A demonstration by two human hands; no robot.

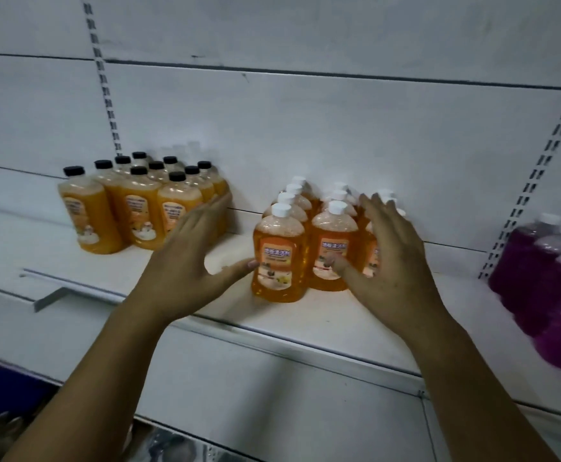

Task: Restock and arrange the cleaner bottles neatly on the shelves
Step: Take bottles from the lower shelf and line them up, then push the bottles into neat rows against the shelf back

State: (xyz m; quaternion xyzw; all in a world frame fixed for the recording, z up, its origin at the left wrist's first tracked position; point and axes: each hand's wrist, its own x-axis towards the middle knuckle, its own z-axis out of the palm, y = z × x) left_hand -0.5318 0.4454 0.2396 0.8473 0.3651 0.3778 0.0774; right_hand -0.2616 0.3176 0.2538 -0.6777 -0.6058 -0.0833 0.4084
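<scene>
Several orange cleaner bottles with white caps (279, 258) stand in rows on the white shelf (322, 315). My left hand (195, 261) is spread flat to their left, its thumb tip touching the front left bottle. My right hand (392, 258) is spread in front of the right-hand row, covering most of it, with its thumb against the middle front bottle (334, 248). Neither hand grips anything.
A group of several orange bottles with black caps (132, 205) stands at the left of the shelf. Purple bottles (552, 288) stand at the right edge. Slotted uprights (545, 161) run up the white back panel. Dark goods show on a lower shelf (2, 395).
</scene>
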